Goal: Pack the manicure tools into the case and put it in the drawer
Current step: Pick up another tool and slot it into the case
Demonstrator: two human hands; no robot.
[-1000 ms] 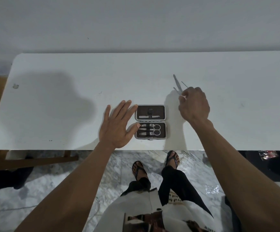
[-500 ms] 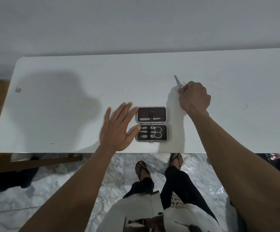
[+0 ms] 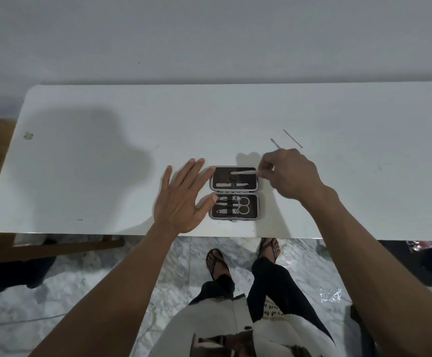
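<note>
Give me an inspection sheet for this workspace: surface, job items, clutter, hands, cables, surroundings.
Surface: white table, small marks and a chipped spot near its left end.
Job's things: open case near the front edge, scissors and other tools strapped in the near half; two thin loose tools lie beyond the right hand.
Clutter: nothing seen.
Hands: left hand flat, open, beside the case; right hand has a pinch grip on tweezers over the far half.
Cables: a thin cord on the floor.
Surroundings: marble floor, plain wall; no drawer visible.
</note>
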